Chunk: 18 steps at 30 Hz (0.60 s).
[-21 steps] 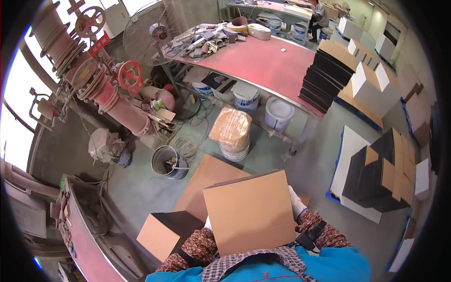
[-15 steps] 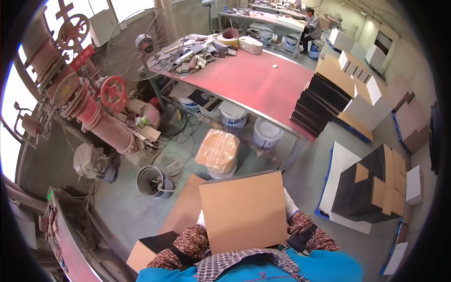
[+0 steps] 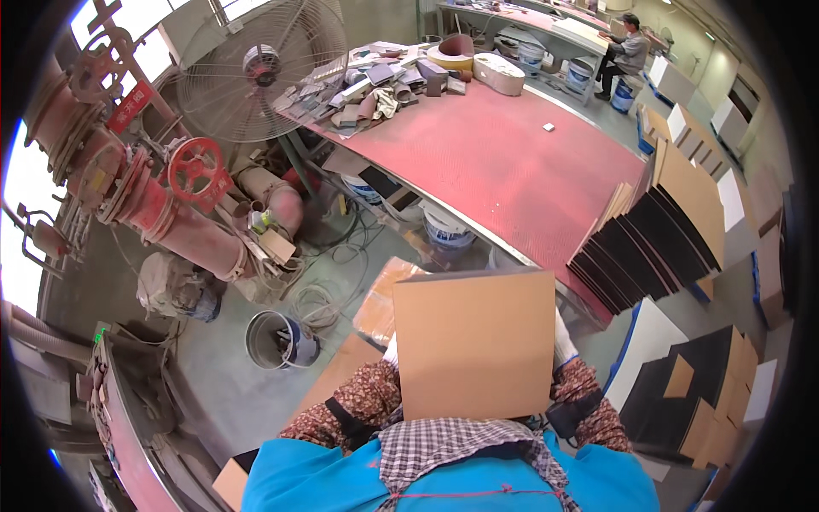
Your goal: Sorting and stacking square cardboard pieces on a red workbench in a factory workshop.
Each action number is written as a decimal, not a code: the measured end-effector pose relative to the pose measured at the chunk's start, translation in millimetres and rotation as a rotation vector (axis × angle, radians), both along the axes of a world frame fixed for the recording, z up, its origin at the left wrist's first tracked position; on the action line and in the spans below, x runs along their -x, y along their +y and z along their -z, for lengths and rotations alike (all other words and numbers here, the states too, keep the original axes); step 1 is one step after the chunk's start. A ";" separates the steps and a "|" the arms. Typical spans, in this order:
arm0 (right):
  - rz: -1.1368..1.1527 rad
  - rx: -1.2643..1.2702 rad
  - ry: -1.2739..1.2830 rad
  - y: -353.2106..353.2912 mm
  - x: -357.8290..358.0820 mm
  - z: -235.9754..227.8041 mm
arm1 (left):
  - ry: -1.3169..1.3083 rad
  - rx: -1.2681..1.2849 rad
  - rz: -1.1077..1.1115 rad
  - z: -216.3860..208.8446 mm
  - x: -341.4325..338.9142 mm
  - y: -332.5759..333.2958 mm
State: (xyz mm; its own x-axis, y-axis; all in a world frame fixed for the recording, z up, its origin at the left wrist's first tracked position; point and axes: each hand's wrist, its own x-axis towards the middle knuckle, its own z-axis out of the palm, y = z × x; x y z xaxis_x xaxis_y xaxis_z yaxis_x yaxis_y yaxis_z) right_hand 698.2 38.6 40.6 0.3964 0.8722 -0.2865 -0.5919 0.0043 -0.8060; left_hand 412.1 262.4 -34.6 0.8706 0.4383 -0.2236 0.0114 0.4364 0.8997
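A tan rectangular board [image 3: 476,348] is held up in front of my chest, its broad plain face toward me and a dark edge showing along its top. My left hand [image 3: 392,352], in a white glove, grips its left side. On the opposite side my right hand [image 3: 565,340], also gloved in white, holds it. Both hands' fingers are mostly hidden behind the board. Beyond it stretches a red-topped table [image 3: 486,162]. Similar boards, black on one face and tan on the other, lean in a row [image 3: 648,247] at the table's right end.
A large fan [image 3: 261,66] stands left of scraps and blocks [image 3: 384,85] on the table. Red pipework [image 3: 171,213] runs along the left. An open bucket [image 3: 281,340] and a plastic-wrapped stack [image 3: 386,299] sit on the floor. Black-and-tan boards [image 3: 691,392] lie at right. Another person [image 3: 627,55] sits far back.
The table and the leaning boards now appear nearer as my view has shifted. The board stays between my hands and sits farther right and slightly higher in view.
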 end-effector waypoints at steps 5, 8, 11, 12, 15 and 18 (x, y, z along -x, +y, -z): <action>0.048 -0.036 0.713 66.3 -48.2 -69.2 | 0.034 0.295 -0.139 19.7 -69.3 29.1; 0.200 -0.249 1.315 52.8 -110.2 20.6 | 0.019 0.409 -0.126 15.4 -119.1 41.2; -0.036 -0.071 0.563 71.7 -140.6 1.5 | 0.004 0.487 -0.134 5.9 -158.2 61.4; 0.037 -0.147 0.737 76.3 -145.4 1.5 | 0.002 0.507 -0.128 3.5 -168.1 68.9; 0.147 -0.096 0.494 85.8 -167.6 -3.7 | -0.024 0.574 -0.103 -2.1 -213.6 93.0; 0.216 0.020 0.241 108.5 -182.4 -23.4 | -0.056 0.656 -0.058 -2.3 -252.5 131.5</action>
State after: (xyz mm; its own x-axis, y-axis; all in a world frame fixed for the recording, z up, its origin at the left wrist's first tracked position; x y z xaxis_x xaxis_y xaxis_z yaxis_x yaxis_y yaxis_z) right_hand 880.6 147.0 64.0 0.4904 0.7686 -0.4108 -0.7530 0.1363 -0.6438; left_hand 664.7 394.0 -32.3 0.8678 0.2728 -0.4155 -0.0674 0.8928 0.4454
